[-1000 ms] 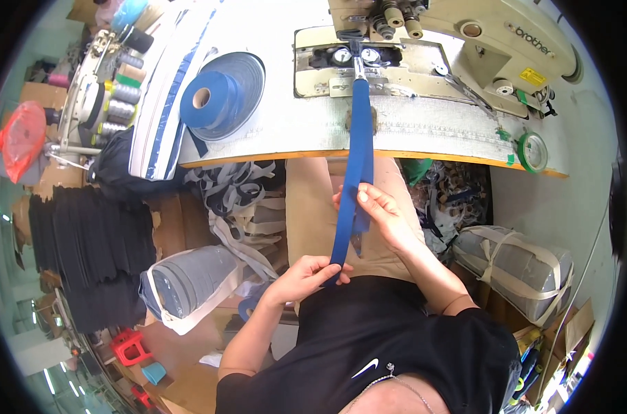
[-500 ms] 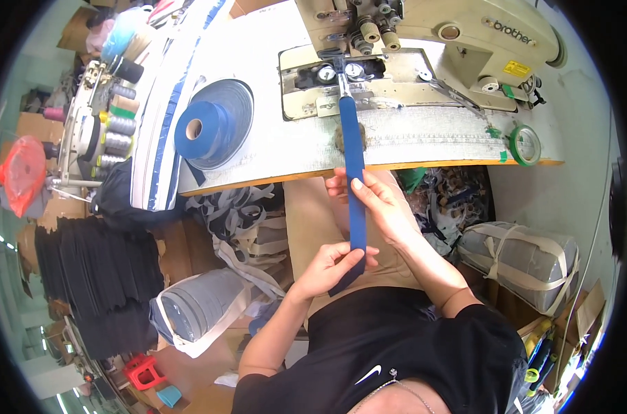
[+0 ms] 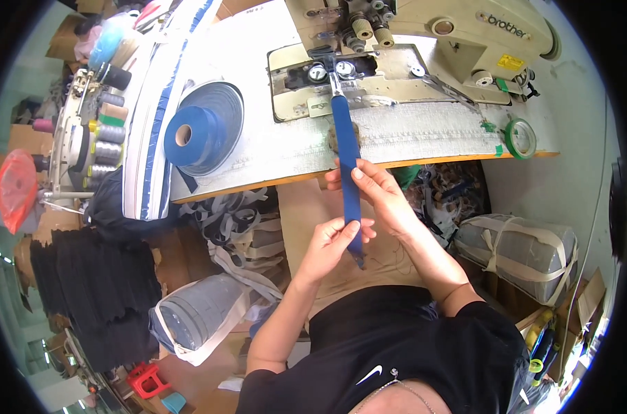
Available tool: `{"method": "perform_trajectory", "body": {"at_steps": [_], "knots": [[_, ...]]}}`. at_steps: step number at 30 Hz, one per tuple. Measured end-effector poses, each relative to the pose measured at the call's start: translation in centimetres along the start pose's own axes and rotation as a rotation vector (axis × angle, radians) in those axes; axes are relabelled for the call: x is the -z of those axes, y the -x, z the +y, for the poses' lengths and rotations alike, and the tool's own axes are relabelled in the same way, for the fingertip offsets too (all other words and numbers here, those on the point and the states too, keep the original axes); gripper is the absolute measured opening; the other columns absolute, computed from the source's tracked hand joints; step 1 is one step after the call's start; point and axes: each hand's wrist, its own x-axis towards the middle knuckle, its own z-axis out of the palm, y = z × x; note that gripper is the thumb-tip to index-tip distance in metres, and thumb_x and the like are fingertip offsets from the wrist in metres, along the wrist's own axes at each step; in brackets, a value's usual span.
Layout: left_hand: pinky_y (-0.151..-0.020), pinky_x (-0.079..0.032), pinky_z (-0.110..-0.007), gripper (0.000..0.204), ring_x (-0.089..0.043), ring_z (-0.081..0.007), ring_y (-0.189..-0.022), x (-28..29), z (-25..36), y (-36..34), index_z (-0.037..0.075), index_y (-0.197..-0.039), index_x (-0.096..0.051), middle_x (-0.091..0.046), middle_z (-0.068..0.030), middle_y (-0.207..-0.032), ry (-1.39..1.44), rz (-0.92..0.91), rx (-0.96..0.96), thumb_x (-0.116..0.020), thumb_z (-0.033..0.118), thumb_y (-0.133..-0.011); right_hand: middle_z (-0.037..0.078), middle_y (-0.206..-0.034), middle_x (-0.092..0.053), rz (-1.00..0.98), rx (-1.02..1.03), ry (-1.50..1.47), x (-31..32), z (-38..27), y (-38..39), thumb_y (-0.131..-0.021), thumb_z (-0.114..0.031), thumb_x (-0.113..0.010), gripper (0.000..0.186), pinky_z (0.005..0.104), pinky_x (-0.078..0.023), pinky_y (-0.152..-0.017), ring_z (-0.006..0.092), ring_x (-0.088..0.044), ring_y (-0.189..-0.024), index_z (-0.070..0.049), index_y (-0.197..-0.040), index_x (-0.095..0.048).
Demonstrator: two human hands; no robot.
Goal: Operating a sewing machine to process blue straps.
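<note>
A long blue fabric strip (image 3: 346, 131) runs from the metal presser area of a cream sewing machine (image 3: 458, 31) down past the table's front edge. My right hand (image 3: 382, 193) pinches the strip just below that edge, thumb on top and fingers beneath. Lower down, my left hand (image 3: 331, 245) holds the strip near its tail, thumb pressed on its face. The loose end (image 3: 359, 262) hangs a little past my left thumb, over my lap. Both hands are closed on the strip, and it stretches fairly straight between them and the machine.
Left on the table lie a blue tape roll (image 3: 196, 134) and long white-and-blue strips (image 3: 155, 138). Scissors (image 3: 451, 93) and a green tape roll (image 3: 520, 138) are at the right. Fabric scraps hang below; grey strapped bundles (image 3: 517, 248) flank my legs.
My left hand has slid up toward the machine, closer to my right hand, which also shifted slightly up. Less of the strip hangs toward my lap. The whole view has shifted slightly.
</note>
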Motion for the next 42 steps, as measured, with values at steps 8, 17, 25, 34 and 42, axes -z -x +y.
{"method": "perform_trajectory", "body": {"at_steps": [8,17,25,34,42], "knots": [[-0.082,-0.050,-0.027,0.027,-0.061,-0.0116,-0.087,0.5,-0.8,-0.5,-0.003,-0.115,-0.066,-0.070,-0.0066,-0.096,0.019,0.068,-0.023,-0.055,0.018,-0.101,0.004,-0.078,-0.065,0.527,0.193,0.588,6.7,-7.4,0.8,-0.100,-0.025,-0.057,0.031,0.0265,-0.051,-0.066,0.0087,-0.062,-0.072,0.001,-0.116,-0.063],[-0.081,-0.051,-0.027,0.028,-0.063,-0.0115,-0.086,0.5,0.1,-2.3,-0.002,-0.120,-0.059,-0.070,-0.0090,-0.096,0.100,0.196,-0.069,-0.058,0.018,-0.100,0.005,-0.113,-0.064,0.736,0.752,1.917,14.4,-11.2,-2.9,-0.090,-0.021,-0.064,0.027,0.0382,-0.045,-0.087,0.0269,-0.059,-0.103,-0.011,-0.115,-0.068],[-0.067,-0.046,-0.024,0.021,-0.059,-0.0117,-0.071,1.0,0.0,-3.9,0.005,-0.103,-0.059,-0.063,-0.0032,-0.078,0.483,0.287,0.021,-0.053,0.025,-0.102,0.008,-0.098,-0.062,0.674,0.726,1.926,15.0,-10.6,-3.6,-0.092,-0.016,-0.060,0.021,0.0431,-0.049,-0.081,0.0302,-0.061,-0.096,-0.008,-0.110,-0.066],[-0.041,-0.023,-0.021,0.014,-0.032,-0.0064,-0.049,2.2,2.0,-3.2,0.008,-0.098,-0.049,-0.032,0.0063,-0.056,1.189,-0.205,0.178,-0.034,0.007,-0.098,0.018,-0.102,-0.068,1.073,0.519,1.896,12.5,-10.0,-0.7,-0.092,-0.009,-0.051,0.025,0.0448,-0.052,-0.078,0.0378,-0.064,-0.094,-0.005,-0.115,-0.060],[-0.045,-0.028,-0.021,0.025,-0.034,-0.0064,-0.051,1.6,0.3,-3.4,0.005,-0.099,-0.056,-0.036,0.0053,-0.057,0.711,0.125,-0.023,-0.048,0.028,-0.105,-0.006,-0.071,-0.046,0.155,-0.231,0.738,3.3,-9.6,3.7,-0.105,-0.038,-0.046,0.041,0.0244,-0.037,-0.061,0.0061,-0.041,-0.068,-0.002,-0.103,-0.066]]}}
